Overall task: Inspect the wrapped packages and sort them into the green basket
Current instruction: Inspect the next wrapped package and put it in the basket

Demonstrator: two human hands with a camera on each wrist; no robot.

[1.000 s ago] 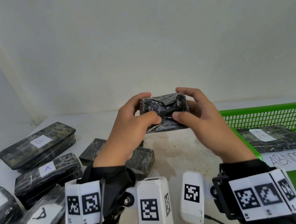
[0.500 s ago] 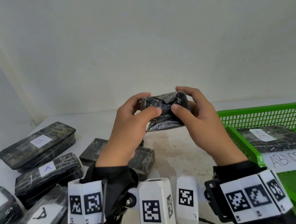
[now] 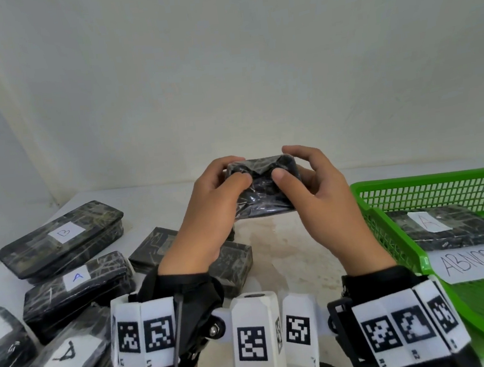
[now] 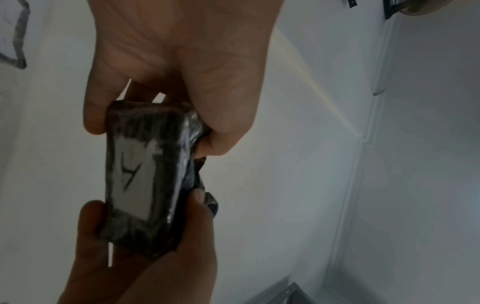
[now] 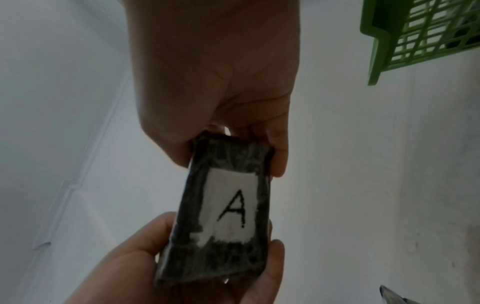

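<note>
**Both hands on one wrapped package, held up over the worktop**

I hold a black wrapped package (image 3: 264,185) in the middle of the frame, lifted clear of the worktop (image 3: 282,247). My left hand (image 3: 208,213) has its grip closed on the package's left end, thumb pressing the near face and fingers curled over the top edge. My right hand (image 3: 322,196) grips the right end the same way, thumb on the near face beside the left thumb, fingers wrapped round the far side. The plastic wrap dents under both thumbs.

In the right wrist view the far face of the package (image 5: 223,214) carries a white label (image 5: 230,207) with a handwritten letter A; the left wrist view shows the same label (image 4: 132,179) at a slant.

The green basket (image 3: 430,186) sits at the right edge of the frame, on the worktop. Inside it lies another package marked A (image 3: 449,228), and nearer to me a white paper (image 3: 479,261) with "ABNORMA" readable, the rest cut off by the frame.

At the lower left more wrapped packages lie on the worktop: one marked B (image 3: 62,236), one marked A (image 3: 76,283), another marked A (image 3: 68,357) at the bottom edge. A plain one (image 3: 233,261) lies behind my left wrist.
</note>
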